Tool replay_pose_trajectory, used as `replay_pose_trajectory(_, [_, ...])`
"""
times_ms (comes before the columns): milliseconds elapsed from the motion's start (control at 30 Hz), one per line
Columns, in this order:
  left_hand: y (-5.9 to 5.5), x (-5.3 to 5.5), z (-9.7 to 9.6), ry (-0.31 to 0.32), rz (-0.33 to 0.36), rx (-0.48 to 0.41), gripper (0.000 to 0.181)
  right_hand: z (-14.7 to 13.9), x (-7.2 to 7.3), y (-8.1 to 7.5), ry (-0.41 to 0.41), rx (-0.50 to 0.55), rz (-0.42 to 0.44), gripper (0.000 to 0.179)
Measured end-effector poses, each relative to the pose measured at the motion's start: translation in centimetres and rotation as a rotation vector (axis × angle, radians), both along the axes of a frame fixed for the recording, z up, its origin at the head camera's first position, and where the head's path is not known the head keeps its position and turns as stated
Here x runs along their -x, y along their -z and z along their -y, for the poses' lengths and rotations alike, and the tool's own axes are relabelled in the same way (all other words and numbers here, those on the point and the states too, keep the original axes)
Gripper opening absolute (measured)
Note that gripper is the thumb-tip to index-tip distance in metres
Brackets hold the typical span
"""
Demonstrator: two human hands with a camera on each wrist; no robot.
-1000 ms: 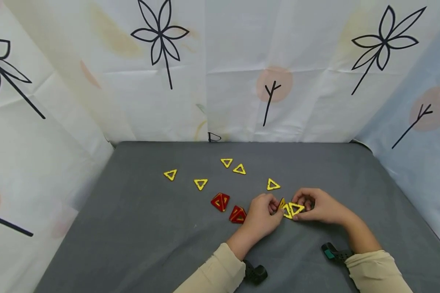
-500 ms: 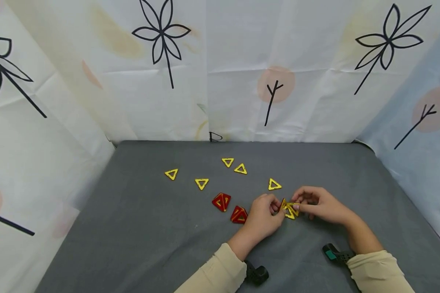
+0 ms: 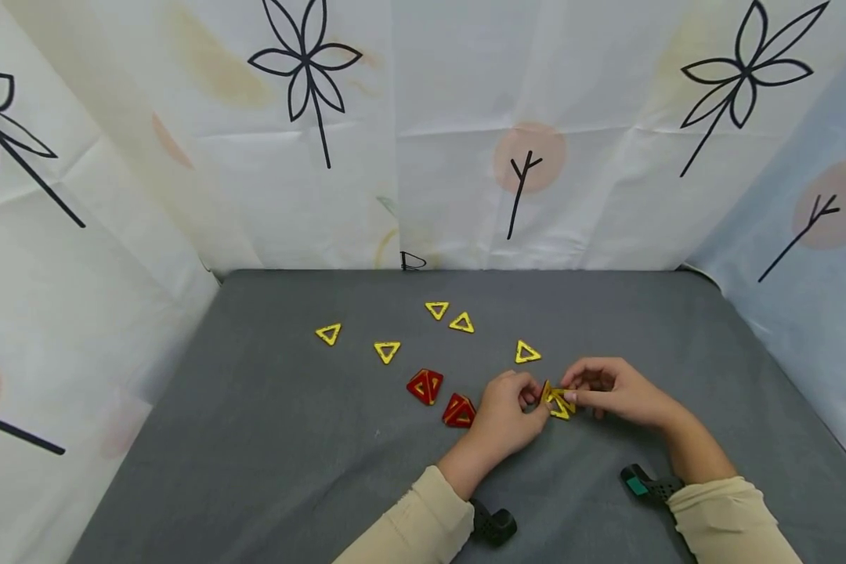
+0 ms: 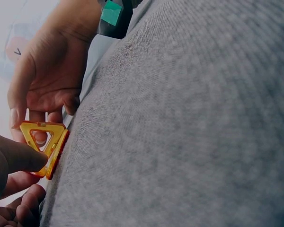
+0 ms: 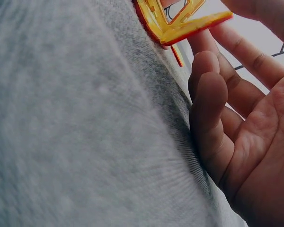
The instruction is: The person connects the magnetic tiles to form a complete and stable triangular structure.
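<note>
A small group of yellow triangular magnetic tiles (image 3: 560, 415) stands between the two hands, low over the grey cloth. My left hand (image 3: 506, 413) pinches the raised tile on the left side. From the right, my right hand (image 3: 623, 395) holds another tile between thumb and fingers, tilted up from its neighbour. In the left wrist view one tile (image 4: 43, 126) faces the camera, with a left finger lying over its lower corner. The right wrist view shows two tiles (image 5: 194, 29) meeting at an angle along one edge.
Two red-and-yellow pyramids (image 3: 424, 387) sit left of the left hand. Several loose yellow triangles (image 3: 387, 360) lie flat farther back, one (image 3: 528, 359) just beyond the hands. Printed white curtains (image 3: 451, 211) border the grey table (image 3: 289, 454) behind and at the sides.
The right-hand tile has been lifted from flat to tilted, up toward the left hand's tile. Over the last half second both hands have stayed nearly still.
</note>
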State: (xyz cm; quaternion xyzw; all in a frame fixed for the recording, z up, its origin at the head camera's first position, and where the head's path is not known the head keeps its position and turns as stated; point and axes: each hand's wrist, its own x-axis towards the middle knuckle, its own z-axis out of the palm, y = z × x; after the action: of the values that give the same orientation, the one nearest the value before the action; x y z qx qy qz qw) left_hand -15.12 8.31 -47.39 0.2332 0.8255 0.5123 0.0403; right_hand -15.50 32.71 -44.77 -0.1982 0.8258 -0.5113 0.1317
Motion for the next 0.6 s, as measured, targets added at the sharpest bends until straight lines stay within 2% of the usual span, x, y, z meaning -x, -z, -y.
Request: replay_pose_trajectory(600, [-0.18, -0.4, -0.02, -0.014, -0.03, 0.024, 0.008, -0.11, 0.03, -0.05, -0.044, 0.009, -0.015, 0.019])
